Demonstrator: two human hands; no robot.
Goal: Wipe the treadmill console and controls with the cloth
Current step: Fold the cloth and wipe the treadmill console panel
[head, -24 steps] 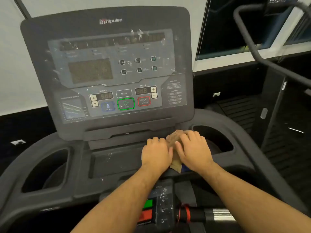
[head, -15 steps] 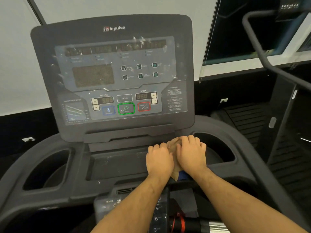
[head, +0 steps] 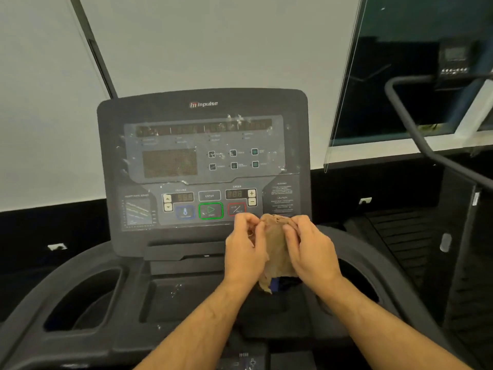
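Both hands, left hand (head: 244, 252) and right hand (head: 310, 249), pinch the cloth (head: 276, 252) by its upper edge | cloth: brown, hanging lower centre of frame, apparently being readied for wiping | console (head: 202, 169): centre frame, behind, smudged, cloth apparently off it.

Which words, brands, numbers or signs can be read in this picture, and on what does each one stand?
"impulse": top of the treadmill console.
"INCLINE": above the left small display.
"ENTER": grey button.
"SPEED": above the right small display.
"+" and "−": buttons beside SPEED.
"START": green-framed button.
"CAUTION": right text panel; its small print is too blurred to read.
Digits in both displays, upper icon labels, left chart title: unreadable.
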